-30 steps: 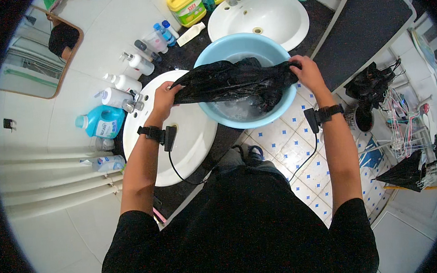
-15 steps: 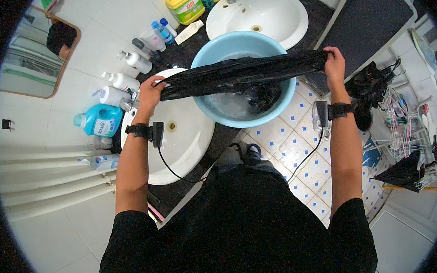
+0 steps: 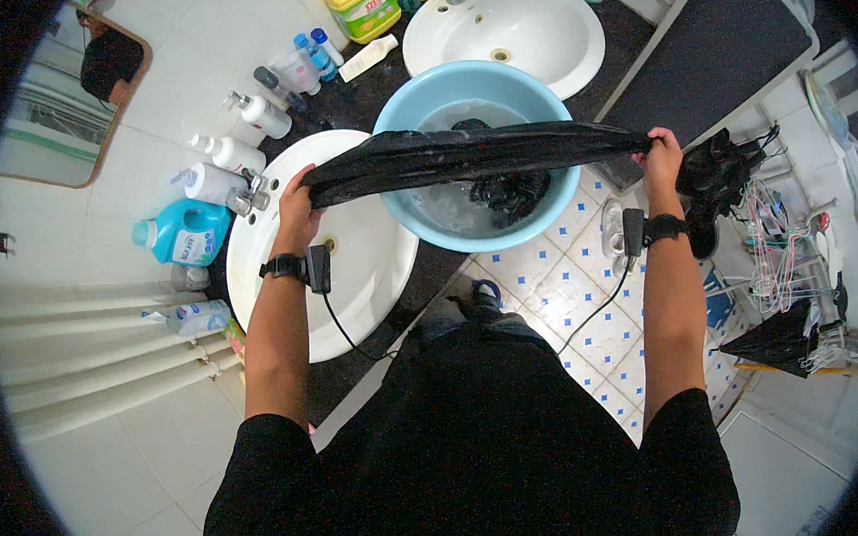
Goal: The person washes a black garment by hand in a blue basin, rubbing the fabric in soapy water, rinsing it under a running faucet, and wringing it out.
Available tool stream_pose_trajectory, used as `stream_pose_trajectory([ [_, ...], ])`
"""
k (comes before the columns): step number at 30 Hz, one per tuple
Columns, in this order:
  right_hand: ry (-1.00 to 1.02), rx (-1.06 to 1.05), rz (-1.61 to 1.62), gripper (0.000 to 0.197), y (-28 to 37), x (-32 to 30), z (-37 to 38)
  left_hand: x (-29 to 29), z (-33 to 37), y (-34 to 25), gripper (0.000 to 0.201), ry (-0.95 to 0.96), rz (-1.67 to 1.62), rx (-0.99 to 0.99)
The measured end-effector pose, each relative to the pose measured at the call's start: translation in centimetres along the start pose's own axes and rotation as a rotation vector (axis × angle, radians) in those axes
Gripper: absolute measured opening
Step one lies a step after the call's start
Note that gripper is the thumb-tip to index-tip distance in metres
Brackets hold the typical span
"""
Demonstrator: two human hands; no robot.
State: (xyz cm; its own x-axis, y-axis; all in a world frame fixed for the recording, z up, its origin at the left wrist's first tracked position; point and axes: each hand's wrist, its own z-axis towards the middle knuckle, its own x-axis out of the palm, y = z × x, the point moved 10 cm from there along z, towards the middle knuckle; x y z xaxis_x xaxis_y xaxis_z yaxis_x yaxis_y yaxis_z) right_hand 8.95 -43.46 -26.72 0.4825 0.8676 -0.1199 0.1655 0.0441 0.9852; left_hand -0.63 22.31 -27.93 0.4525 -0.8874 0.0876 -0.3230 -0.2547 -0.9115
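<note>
A long piece of black cloth (image 3: 481, 154), bunched into a band and looking wet, is stretched sideways between my hands. My left hand (image 3: 297, 212) is closed on its left end, over the near sink. The right end is gripped in my right hand (image 3: 660, 163), past the basin's right rim. Beneath the band stands a light blue basin (image 3: 526, 90) with cloudy water. More dark cloth (image 3: 515, 196) lies in that water, partly hidden by the band. I cannot make out what kind of garment the cloth is.
White sinks stand at left (image 3: 367, 291) and far right (image 3: 562, 34) of the dark counter. Pump bottles (image 3: 265, 116) and a blue detergent jug (image 3: 191, 231) line the wall side. A dark panel (image 3: 711, 54) and hangers (image 3: 776, 247) are at right, above tiled floor (image 3: 589, 307).
Both hands and the stretched cloth have come a little nearer to me. More of the basin's water and the dark cloth in it shows beyond the band.
</note>
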Motion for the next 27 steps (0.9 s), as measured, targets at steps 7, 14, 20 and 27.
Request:
stream_pose_trajectory([
  [7, -0.009, -0.177, 0.283, 0.019, 5.8, -2.9, -4.2, -0.3, -2.9, -4.5, 0.038, 0.087, -0.242, 0.216],
  [14, -0.093, -0.017, 0.103, 0.020, -0.7, -3.6, -4.8, -2.6, -2.4, 3.4, 0.035, 0.029, 0.166, 0.077],
  [20, -0.065, 0.139, 0.064, 0.024, -3.1, -2.1, -5.5, -2.8, -2.1, 5.2, 0.037, 0.137, 0.096, -0.165],
  [27, 0.276, 0.220, 0.181, 0.030, 0.9, -0.8, -8.4, 0.3, -5.4, -0.1, 0.043, 0.401, -0.048, -0.139],
])
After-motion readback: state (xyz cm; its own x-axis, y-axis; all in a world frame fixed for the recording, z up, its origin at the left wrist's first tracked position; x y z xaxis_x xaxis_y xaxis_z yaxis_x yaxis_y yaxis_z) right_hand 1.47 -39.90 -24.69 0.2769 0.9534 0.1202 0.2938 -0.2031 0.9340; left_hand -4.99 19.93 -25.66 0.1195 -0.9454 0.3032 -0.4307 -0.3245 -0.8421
